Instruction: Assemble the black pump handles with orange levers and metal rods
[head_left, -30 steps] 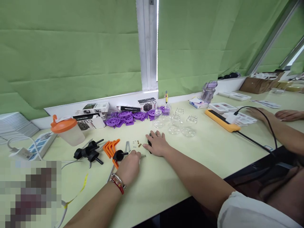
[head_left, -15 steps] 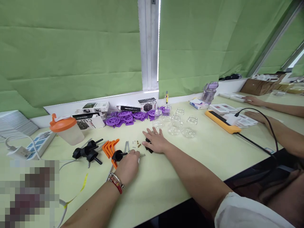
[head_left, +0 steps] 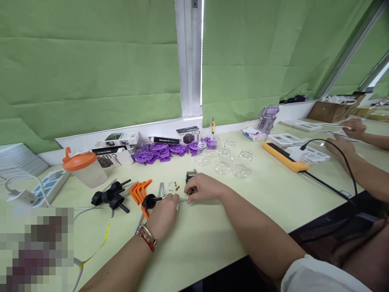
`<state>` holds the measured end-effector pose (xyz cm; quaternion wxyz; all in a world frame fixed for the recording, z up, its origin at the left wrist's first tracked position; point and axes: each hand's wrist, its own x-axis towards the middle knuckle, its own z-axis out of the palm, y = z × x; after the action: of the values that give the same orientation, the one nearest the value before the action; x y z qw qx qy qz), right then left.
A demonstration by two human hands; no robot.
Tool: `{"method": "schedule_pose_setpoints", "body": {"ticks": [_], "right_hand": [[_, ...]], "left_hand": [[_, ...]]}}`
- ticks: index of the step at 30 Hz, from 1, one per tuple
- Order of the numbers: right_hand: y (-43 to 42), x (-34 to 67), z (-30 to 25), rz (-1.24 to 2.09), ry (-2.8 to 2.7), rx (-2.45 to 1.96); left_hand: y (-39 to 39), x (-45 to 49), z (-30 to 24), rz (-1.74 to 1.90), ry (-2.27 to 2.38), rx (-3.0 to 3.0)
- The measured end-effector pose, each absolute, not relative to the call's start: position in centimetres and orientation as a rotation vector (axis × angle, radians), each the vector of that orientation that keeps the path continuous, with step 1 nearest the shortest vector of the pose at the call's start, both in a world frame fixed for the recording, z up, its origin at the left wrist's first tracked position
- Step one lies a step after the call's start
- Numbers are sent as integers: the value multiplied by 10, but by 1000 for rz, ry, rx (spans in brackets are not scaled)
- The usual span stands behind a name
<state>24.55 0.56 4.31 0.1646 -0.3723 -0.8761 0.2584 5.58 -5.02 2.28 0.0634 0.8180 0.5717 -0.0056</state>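
My left hand (head_left: 164, 213) rests knuckles-up on the pale table (head_left: 212, 235), fingers curled; whether it holds anything is hidden. Its fingertips touch a black knob with a pin (head_left: 151, 200) and lie beside a small metal spring (head_left: 182, 199). My right hand (head_left: 203, 188) has its fingers curled down in a pinch at the spring's right end, over small black parts (head_left: 190, 177). Orange L-shaped pieces (head_left: 138, 190), a few metal pins (head_left: 162, 188) and tiny brass bits (head_left: 176, 187) lie just beyond my hands.
Black knobs (head_left: 110, 196), an orange-lidded cup (head_left: 83, 167), boxes (head_left: 117, 156), purple wheels (head_left: 164, 150), small glass jars (head_left: 226, 160) and a purple bottle (head_left: 267, 117) stand further back. An orange power strip (head_left: 284, 156) with black cable lies right; another person's hands (head_left: 346, 140) work there.
My right hand went from lying flat and spread over the black parts to a curled pinch pulled nearer, by the spring. My left hand stayed put. The other person's hands moved.
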Motion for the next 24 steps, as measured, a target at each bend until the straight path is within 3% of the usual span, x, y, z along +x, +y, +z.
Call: {"method": "schedule_pose_setpoints", "body": {"ticks": [6, 12, 24], "right_hand": [[-11, 219, 38, 681, -2527, -1154], [12, 226, 32, 773, -2204, -1346], [91, 231, 16, 893, -1857, -1548]], "left_hand": [[-49, 56, 21, 98, 1672, 2441], [-48, 53, 21, 286, 1677, 2393], [-57, 51, 34, 80, 1575, 2488]]}}
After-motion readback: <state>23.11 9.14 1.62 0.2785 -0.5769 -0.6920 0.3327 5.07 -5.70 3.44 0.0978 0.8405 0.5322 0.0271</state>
